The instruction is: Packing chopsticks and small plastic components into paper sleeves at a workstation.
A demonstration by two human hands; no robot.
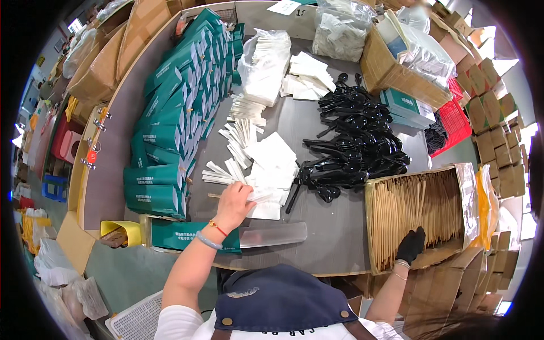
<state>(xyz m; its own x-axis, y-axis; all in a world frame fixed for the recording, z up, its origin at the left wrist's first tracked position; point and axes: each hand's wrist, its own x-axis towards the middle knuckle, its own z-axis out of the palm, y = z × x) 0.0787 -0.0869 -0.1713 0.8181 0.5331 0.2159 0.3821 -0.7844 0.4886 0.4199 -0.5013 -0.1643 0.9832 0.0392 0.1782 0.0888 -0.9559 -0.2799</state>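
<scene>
My left hand (233, 203) is bare, with bracelets at the wrist. Its fingers are bent and pressed together over the edge of a pile of folded white paper napkins (272, 156), pinching a napkin's edge. Small white paper packets (218, 173) lie by its fingertips. My right hand (411, 245), in a black glove, reaches into an open cardboard box (371, 226) packed with thin wooden chopsticks (391, 204). A slanted pair of chopsticks (420, 204) rises above the others, its lower end at the gloved fingers. The glove partly hides the grip.
Teal packages (164, 147) stand stacked at left. Black plastic spoons (351, 141) are heaped right of the napkins. A clear plastic tray (275, 233) lies by a teal box (170, 233) at the front edge. Behind stand bagged white goods (269, 62) and another carton (391, 73).
</scene>
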